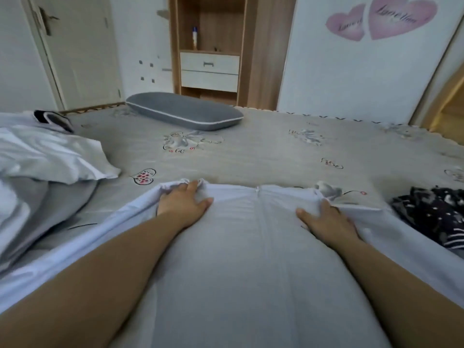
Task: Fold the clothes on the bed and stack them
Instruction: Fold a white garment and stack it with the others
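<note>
A pale grey garment (251,247) with white sleeves and a zip down its middle lies spread flat on the bed (263,151), close to the camera, its smooth knit fabric stretched with only faint creases. Both hands grip its far edge: the left hand (184,203) bunches the white cloth at the far left corner under curled fingers, thumb lying out toward the zip, and the right hand (326,219) pinches a gathered fold at the far right corner in the same way. The bed wears a beige sheet printed with small cartoon figures and hearts, its far border scalloped. On the left a heap of white and grey clothes (47,156) lies rumpled in soft folds, well apart from the garment's far edge. At the right edge sits a crumpled dark patterned garment (431,212) with white marks and stripes. A long, rounded grey pillow (183,111) with white piping rests at the far side of the bed, before a wooden shelf unit (209,46) with 2 white drawers.
</note>
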